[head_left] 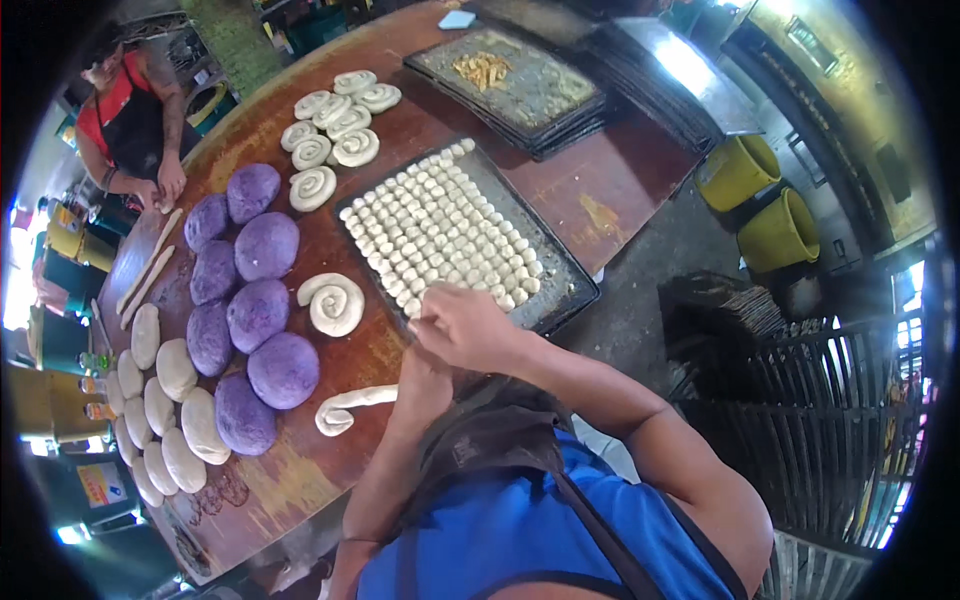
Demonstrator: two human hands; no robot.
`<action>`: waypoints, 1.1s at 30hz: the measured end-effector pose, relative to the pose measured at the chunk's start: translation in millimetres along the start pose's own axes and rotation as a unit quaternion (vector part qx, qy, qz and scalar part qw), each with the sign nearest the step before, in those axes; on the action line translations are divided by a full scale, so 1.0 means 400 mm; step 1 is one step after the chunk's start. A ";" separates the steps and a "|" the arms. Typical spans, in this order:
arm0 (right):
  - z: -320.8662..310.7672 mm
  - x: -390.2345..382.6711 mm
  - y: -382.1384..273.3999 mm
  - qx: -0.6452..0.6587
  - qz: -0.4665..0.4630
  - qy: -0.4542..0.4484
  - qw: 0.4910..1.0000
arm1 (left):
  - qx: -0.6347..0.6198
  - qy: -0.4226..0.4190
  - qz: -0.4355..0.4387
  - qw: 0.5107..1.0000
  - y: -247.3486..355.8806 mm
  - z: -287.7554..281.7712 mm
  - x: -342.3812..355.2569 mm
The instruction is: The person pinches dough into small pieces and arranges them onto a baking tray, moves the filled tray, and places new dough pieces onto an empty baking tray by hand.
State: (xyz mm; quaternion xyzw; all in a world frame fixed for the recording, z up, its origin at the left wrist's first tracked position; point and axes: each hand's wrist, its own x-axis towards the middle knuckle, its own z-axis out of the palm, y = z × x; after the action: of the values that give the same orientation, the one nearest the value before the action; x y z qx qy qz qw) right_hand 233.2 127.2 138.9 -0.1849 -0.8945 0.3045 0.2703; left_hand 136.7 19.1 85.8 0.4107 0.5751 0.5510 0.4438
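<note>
My left hand [427, 372] is closed at the near corner of a dark baking tray [568, 292], its fingers largely covered by my right hand. A pale dough rope [352, 404], curled at its free end, runs across the table into the left hand. Just above it, my right hand [465, 325] has its fingers pinched together over the tray's edge; whatever is between them is hidden. Small round dough balls [440, 225] fill much of the tray in close rows. Left of the hands lies a coiled dough rope [333, 305].
Purple dough pieces [267, 246] and pale oval ones [176, 370] cover the table's left side. More dough coils [350, 120] lie farther back. Stacked trays [505, 85] stand at the far right. Across the table, a co-worker [140, 120] handles dough strips [150, 275]. Yellow bins [778, 230] stand on the floor.
</note>
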 end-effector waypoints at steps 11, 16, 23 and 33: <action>-0.148 -0.154 0.447 0.059 0.223 0.027 0.973 | -0.213 0.042 -0.226 0.950 0.072 0.107 0.161; -0.113 -0.171 0.481 -0.046 0.228 -0.041 0.972 | -0.322 0.184 -0.059 0.927 0.060 0.075 0.191; -0.165 -0.087 0.059 0.079 0.072 -0.108 0.988 | 0.159 0.008 0.114 0.981 0.088 0.030 0.037; 0.021 -0.015 0.009 0.066 0.004 0.061 0.996 | -0.285 0.066 -0.113 0.949 0.026 -0.011 0.047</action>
State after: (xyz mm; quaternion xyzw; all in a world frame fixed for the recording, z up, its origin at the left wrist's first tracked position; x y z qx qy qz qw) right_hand 233.6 123.0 128.7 -0.1881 -0.8538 0.3519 0.3344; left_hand 127.3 36.5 94.9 0.1616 0.4648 0.6641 0.5628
